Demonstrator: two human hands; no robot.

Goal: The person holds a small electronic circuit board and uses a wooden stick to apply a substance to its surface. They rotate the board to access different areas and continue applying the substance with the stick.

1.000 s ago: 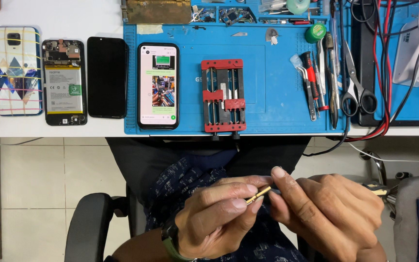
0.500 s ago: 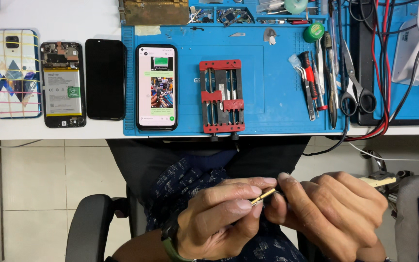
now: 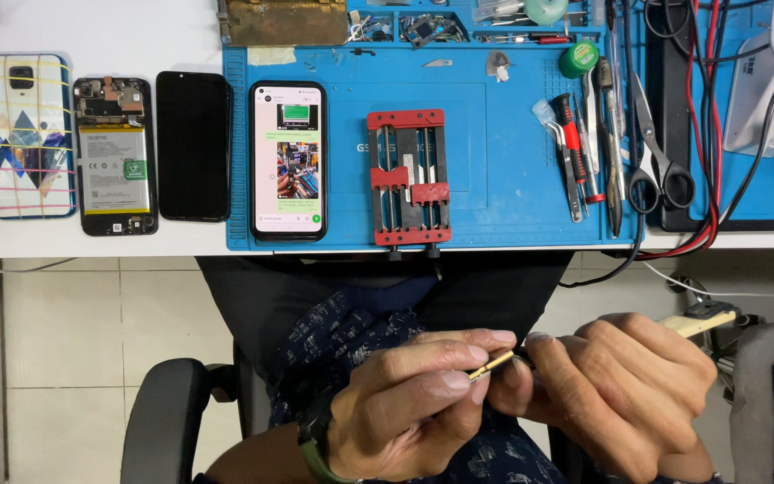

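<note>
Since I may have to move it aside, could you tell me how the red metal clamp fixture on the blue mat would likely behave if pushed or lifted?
The red metal clamp fixture lies flat and low on the blue mat, so it probably would not tip or roll. Its metal rails suggest it is stiff and fairly heavy for its size. The mat looks rubbery, so it would likely drag rather than slide.

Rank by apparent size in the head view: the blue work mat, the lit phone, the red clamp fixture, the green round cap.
1. blue work mat
2. lit phone
3. red clamp fixture, only slightly smaller than the phone
4. green round cap
</note>
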